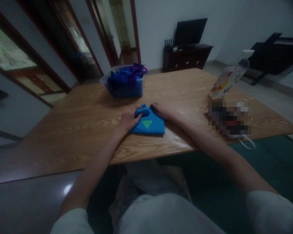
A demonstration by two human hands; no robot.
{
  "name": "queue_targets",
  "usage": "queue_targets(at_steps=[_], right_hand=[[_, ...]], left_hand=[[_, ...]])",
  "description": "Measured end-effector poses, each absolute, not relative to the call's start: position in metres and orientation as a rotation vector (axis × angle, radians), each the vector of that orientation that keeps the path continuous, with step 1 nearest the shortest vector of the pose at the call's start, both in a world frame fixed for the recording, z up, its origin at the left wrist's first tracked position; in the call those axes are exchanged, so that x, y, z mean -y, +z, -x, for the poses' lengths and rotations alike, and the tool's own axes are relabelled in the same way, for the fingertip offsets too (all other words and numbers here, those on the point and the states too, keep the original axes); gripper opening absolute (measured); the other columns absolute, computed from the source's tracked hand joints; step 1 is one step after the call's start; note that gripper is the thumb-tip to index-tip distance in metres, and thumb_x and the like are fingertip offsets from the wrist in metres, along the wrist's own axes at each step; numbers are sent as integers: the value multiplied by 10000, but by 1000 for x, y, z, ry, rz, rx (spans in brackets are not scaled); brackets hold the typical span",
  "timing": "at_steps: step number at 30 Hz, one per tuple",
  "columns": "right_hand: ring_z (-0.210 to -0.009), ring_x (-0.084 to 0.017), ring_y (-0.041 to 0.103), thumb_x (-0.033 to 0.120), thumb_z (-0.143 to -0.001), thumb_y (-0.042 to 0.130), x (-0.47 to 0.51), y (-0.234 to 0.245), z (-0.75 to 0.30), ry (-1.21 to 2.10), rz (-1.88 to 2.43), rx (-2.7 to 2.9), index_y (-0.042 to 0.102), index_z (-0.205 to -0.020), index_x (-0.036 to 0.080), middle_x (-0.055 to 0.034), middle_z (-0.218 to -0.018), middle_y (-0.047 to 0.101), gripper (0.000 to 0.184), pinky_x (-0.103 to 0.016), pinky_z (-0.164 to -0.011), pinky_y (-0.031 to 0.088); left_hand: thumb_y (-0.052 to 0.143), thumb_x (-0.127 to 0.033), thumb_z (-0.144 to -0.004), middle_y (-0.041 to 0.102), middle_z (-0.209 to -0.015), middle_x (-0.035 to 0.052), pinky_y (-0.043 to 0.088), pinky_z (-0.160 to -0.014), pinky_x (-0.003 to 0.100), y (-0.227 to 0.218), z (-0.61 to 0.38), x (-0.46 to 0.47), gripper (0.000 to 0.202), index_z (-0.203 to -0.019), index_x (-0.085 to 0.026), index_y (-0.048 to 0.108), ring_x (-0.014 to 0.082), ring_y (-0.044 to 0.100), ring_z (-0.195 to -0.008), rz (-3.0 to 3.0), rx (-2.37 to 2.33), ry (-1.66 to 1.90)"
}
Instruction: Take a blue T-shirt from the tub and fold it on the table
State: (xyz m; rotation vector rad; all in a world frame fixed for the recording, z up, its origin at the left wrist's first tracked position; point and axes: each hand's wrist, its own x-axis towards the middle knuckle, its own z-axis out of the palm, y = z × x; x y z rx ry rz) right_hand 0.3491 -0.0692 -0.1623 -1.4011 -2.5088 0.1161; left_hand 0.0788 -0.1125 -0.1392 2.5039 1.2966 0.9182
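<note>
Dim room, kinda murky lighting, with a big wood-grain surface [88, 130] filling most of the view and a dark TV stand [187, 57] against the far wall at about 12 o'clock. Doorways run off toward 10 and 11.

Both hands are on a small blue cloth [148, 125] lying flat near the front edge of the surface, pretty much dead center. It's folded into a rough rectangle with a green logo on top and a bunched-up knot of fabric at its 12 o'clock end. Left hand [127, 120] sits at the cloth's 9 o'clock side, fingers curled loosely onto the edge near that bunched bit. Right hand [163, 111] is at roughly 1 o'clock of the cloth, fingers bent and touching the top corner. Can't tell if either one is truly pinching the fabric or just pressing on it.

Behind the cloth at 11 o'clock, well apart, there's a clear bin [124, 83] stuffed with more blue and purple cloths. Over at 3 o'clock a plastic bottle [228, 79] stands tilted-looking, with a blurred-out pile just in front of it.
</note>
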Motion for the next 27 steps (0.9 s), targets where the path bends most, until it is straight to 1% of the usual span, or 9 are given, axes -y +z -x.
queue_targets(at_steps=[2,4,7,9,11,13,15,24,27], right_hand=[[-1078,-285,699,190,-1094,464,69,-161,-348,103,1411,2522,652,-1296,151,-183,-1262,752,279,-367,-922,516],[-1065,-291,701,203,-1096,469,71,-156,-348,105,1426,2541,657,-1287,152,-187,-1262,755,273,-372,-914,517],[-1043,-294,702,219,-1107,459,76,-150,-347,118,1439,2564,656,-1292,143,-200,-1282,750,281,-376,-897,512],[-1033,-290,702,222,-1115,443,78,-148,-347,124,1442,2561,653,-1293,142,-201,-1288,747,287,-375,-892,508],[-1028,-290,703,228,-1122,433,78,-148,-347,133,1441,2551,653,-1289,151,-195,-1290,747,287,-378,-889,506],[-1031,-296,704,225,-1119,436,78,-149,-347,137,1443,2544,655,-1281,158,-191,-1284,749,281,-384,-889,507],[-1028,-298,705,222,-1114,444,78,-149,-347,136,1451,2543,655,-1279,159,-188,-1275,753,276,-384,-883,507],[-1028,-287,703,212,-1107,456,78,-147,-346,138,1457,2552,656,-1284,152,-189,-1282,753,273,-365,-878,510],[-1046,-290,708,213,-1107,463,77,-149,-346,130,1457,2555,654,-1291,150,-190,-1281,753,272,-366,-889,511]], left_hand=[[669,-409,-1056,789,-1354,100,540,-1165,511,-142,-68,102,332,-1354,-270,716,354,734,-1271,-2427,-1442,984],[679,-461,-1041,806,-1299,101,569,-1117,498,-149,-54,87,349,-1330,-270,714,344,756,-1204,-2322,-1558,1010],[706,-515,-994,824,-1162,100,629,-987,455,-163,-33,64,400,-1284,-239,708,299,774,-1056,-2143,-1587,962],[692,-531,-989,821,-1101,106,642,-946,454,-170,-24,56,409,-1253,-219,714,288,768,-997,-2106,-1557,896],[655,-533,-1011,817,-1145,119,632,-997,486,-173,-22,53,394,-1242,-222,718,302,765,-1042,-2145,-1518,868],[615,-539,-1040,806,-1247,125,600,-1086,515,-173,-23,56,383,-1253,-237,715,318,754,-1148,-2192,-1480,880],[591,-551,-1058,790,-1323,125,574,-1140,525,-172,-26,58,390,-1274,-246,706,325,735,-1232,-2206,-1452,893],[578,-553,-1078,752,-1413,150,531,-1204,531,-168,-33,65,443,-1359,-222,664,336,703,-1323,-2229,-1426,895],[583,-528,-1080,741,-1435,140,527,-1212,518,-161,-39,73,444,-1397,-223,646,333,699,-1336,-2260,-1394,915]])
